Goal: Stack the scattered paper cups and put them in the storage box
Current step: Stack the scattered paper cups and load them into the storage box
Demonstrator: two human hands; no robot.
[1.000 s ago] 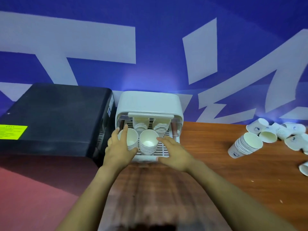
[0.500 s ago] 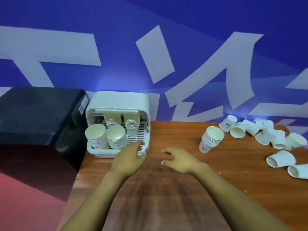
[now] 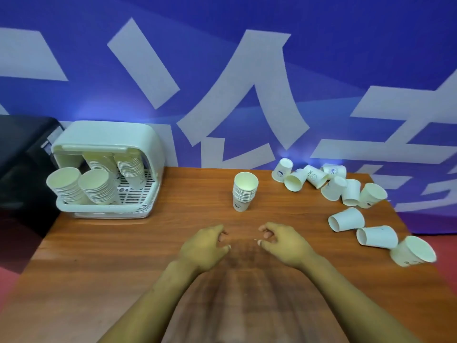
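We see one upright stack of paper cups (image 3: 244, 191) standing alone near the middle of the wooden bench (image 3: 123, 256), well apart from everything else. To its right, loose cups (image 3: 346, 186) lie scattered on their sides toward the far right corner, several touching one another, and three more tipped cups (image 3: 377, 236) trail along the right edge. At the far left of the bench sits the white storage box (image 3: 108, 144) with its lid raised; four stacks of cups (image 3: 96, 186) lean inside it on a slotted tray, two at the front and two behind. Our left hand (image 3: 204, 246) and right hand (image 3: 284, 243) hover low over the bench just in front of the lone stack, near each other but apart, fingers loosely curled and holding nothing. A dark cabinet (image 3: 22, 154) stands just beside the box on the left. Behind the bench runs a blue wall (image 3: 346, 58) with large white shapes.
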